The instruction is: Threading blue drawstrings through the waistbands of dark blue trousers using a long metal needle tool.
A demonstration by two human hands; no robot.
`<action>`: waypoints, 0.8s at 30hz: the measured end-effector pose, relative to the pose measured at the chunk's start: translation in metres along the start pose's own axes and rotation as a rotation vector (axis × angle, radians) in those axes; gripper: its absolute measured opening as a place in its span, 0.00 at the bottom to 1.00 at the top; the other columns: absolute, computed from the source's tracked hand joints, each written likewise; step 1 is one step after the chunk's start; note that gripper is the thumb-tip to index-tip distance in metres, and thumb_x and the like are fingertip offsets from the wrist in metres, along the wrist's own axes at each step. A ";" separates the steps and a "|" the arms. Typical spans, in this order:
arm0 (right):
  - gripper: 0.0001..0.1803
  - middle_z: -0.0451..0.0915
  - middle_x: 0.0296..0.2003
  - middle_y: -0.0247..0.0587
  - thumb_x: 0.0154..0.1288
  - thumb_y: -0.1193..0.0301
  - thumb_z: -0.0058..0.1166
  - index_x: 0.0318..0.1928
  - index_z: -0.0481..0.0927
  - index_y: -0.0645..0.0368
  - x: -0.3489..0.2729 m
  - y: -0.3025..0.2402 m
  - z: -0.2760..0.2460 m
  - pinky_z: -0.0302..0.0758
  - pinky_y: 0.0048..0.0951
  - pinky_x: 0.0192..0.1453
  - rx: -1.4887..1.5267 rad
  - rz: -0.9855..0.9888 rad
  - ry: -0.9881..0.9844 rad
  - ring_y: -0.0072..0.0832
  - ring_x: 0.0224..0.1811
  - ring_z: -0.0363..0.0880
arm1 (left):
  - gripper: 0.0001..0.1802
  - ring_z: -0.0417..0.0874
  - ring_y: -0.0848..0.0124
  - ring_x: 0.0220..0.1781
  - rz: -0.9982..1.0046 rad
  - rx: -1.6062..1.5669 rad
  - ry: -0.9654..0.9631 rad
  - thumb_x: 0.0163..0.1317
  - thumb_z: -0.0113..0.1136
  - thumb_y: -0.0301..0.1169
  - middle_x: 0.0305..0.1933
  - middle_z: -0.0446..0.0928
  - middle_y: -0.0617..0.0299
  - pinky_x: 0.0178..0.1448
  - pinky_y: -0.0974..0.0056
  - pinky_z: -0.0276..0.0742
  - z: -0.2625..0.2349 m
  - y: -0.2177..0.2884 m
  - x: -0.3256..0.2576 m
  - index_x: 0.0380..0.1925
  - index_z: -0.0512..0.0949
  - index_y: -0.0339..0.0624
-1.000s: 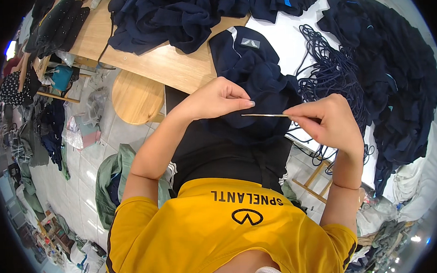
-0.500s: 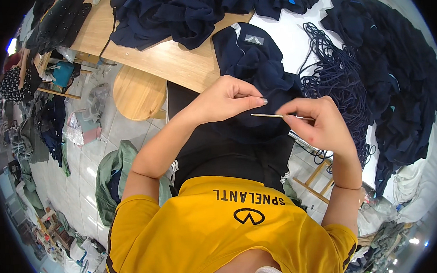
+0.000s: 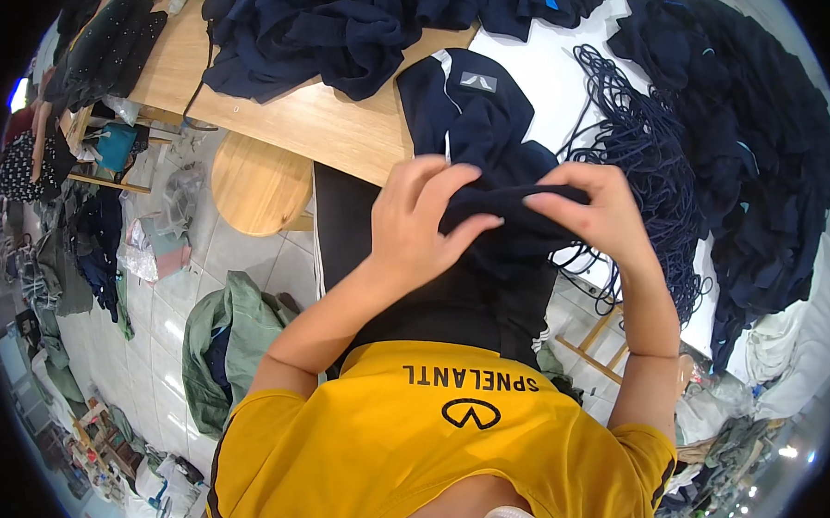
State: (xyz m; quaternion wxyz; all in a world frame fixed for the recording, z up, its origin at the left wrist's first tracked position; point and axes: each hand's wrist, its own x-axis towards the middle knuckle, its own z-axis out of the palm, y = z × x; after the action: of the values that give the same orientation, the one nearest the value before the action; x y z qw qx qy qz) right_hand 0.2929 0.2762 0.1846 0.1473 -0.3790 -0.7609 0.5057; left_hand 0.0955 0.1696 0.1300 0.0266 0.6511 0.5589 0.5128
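Note:
A dark navy garment (image 3: 469, 118) with white piping and a grey patch hangs from the table edge down onto my lap. My left hand (image 3: 423, 226) and my right hand (image 3: 594, 214) both pinch a bunched fold of its fabric between them, fingers curled over the cloth. A tangle of navy cord (image 3: 637, 147) lies just right of my right hand, partly trailing under it. The thin metal tool seen earlier is not visible.
Heaps of navy clothes (image 3: 340, 26) cover the wooden table (image 3: 317, 134) and a white surface (image 3: 541, 68) to the right. A round wooden stool (image 3: 259, 182) stands at left. Green cloth (image 3: 228, 332) and other garments lie on the tiled floor.
Earlier my right hand held a thin metal rod toward the fabric in my left hand. Now both hands have closed onto a gathered fold of the garment and the rod is out of sight.

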 end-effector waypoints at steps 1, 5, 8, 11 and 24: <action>0.07 0.82 0.25 0.31 0.54 0.75 0.66 0.28 0.81 0.65 0.000 -0.007 -0.005 0.71 0.17 0.33 0.121 0.107 0.029 0.12 0.29 0.75 | 0.34 0.76 0.59 0.38 -0.016 0.014 0.039 0.37 0.79 0.37 0.43 0.70 0.56 0.37 0.64 0.74 0.000 0.000 -0.011 0.45 0.72 0.44; 0.16 0.66 0.21 0.25 0.53 0.79 0.64 0.22 0.66 0.60 0.000 -0.006 0.006 0.60 0.16 0.31 0.108 -0.169 0.213 0.12 0.26 0.61 | 0.45 0.71 0.64 0.41 -0.314 -0.117 0.039 0.40 0.79 0.29 0.48 0.65 0.52 0.43 0.65 0.71 0.024 -0.011 -0.039 0.53 0.56 0.42; 0.16 0.65 0.21 0.27 0.51 0.83 0.58 0.21 0.62 0.59 0.010 -0.003 0.013 0.61 0.17 0.33 0.225 -0.299 0.306 0.13 0.26 0.60 | 0.32 0.71 0.64 0.59 -0.600 -0.648 0.155 0.52 0.55 0.14 0.55 0.67 0.54 0.61 0.65 0.67 0.022 -0.038 -0.013 0.58 0.56 0.38; 0.14 0.76 0.24 0.32 0.50 0.86 0.49 0.20 0.59 0.59 0.010 -0.005 0.017 0.63 0.16 0.34 0.419 -0.329 0.418 0.13 0.25 0.63 | 0.23 0.71 0.74 0.57 -0.720 -0.963 -0.206 0.57 0.50 0.16 0.56 0.72 0.63 0.60 0.72 0.65 -0.012 -0.047 0.013 0.55 0.72 0.37; 0.13 0.75 0.37 0.37 0.57 0.85 0.46 0.43 0.70 0.62 -0.002 -0.015 0.067 0.67 0.19 0.40 0.349 -0.310 0.280 0.19 0.32 0.68 | 0.10 0.79 0.53 0.28 -0.199 -0.386 -0.649 0.51 0.64 0.28 0.26 0.77 0.49 0.32 0.58 0.72 -0.019 -0.021 0.026 0.32 0.78 0.34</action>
State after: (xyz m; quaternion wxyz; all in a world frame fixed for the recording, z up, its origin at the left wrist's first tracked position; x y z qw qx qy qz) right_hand 0.2475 0.2275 0.1688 0.3900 -0.2930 -0.6835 0.5430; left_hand 0.0634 0.1865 0.1425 0.3735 0.7051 0.4751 0.3709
